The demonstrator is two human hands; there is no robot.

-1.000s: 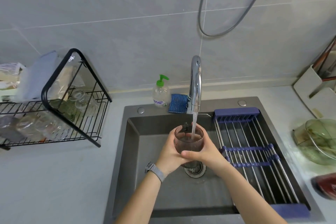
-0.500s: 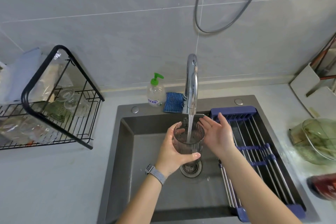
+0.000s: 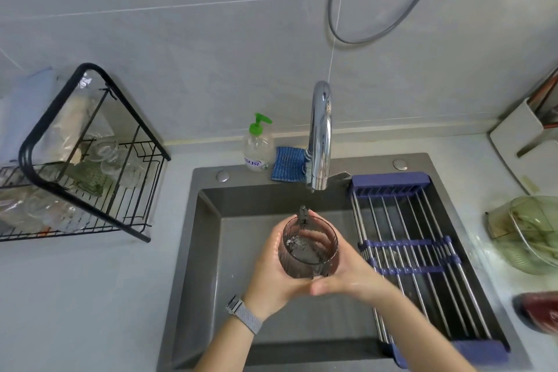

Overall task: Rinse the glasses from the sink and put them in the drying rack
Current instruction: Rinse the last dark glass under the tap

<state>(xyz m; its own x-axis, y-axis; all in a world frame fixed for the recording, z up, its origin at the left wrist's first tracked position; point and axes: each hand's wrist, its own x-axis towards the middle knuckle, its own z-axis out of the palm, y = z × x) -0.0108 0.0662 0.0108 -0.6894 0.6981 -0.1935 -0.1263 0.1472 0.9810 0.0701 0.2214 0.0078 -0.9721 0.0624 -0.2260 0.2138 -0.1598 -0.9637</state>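
Since half a second ago the right hand [image 3: 347,276] has returned to the glass [image 3: 309,246] and the faucet [image 3: 320,136] has stopped running. Both it and the left hand [image 3: 273,269] wrap the glass, upright over the sink [image 3: 211,251], probably to swirl the water inside before moving to the drying rack [image 3: 87,166].

Pale grey tiled wall [image 3: 181,39] beyond the hands, grey cable [image 3: 377,36] looping down it. Light countertop [image 3: 75,296] either side. Soap bottle [image 3: 258,145] and blue sponge [image 3: 287,167] beyond, near chrome faucet [image 3: 320,136].
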